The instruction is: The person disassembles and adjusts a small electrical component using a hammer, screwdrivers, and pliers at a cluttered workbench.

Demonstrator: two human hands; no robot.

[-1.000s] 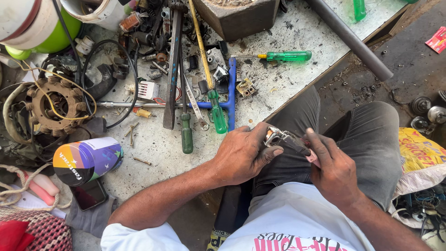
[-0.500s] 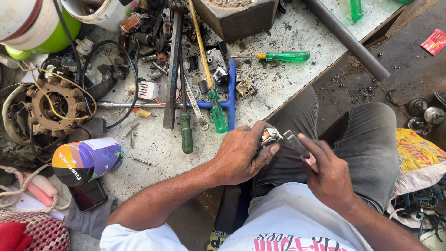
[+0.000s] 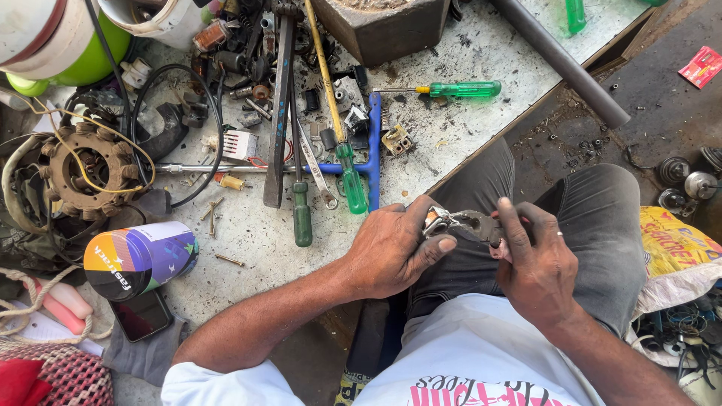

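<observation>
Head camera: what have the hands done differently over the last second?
Hardly anything. The right hand shifted slightly on the small metal part, fingers now over its end. The left hand kept its grip. The tools on the workbench stayed put.

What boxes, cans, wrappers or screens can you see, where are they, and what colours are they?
Can: lying on its side at the bench's left edge; a cylinder with orange, purple and blue bands.
Phone: just below the can; a flat black rectangle, screen dark.
Packet: on the ground, top right; a small flat red rectangle.
Sack: on the ground beside the person's right knee; crumpled, yellow and white with red print.
</observation>
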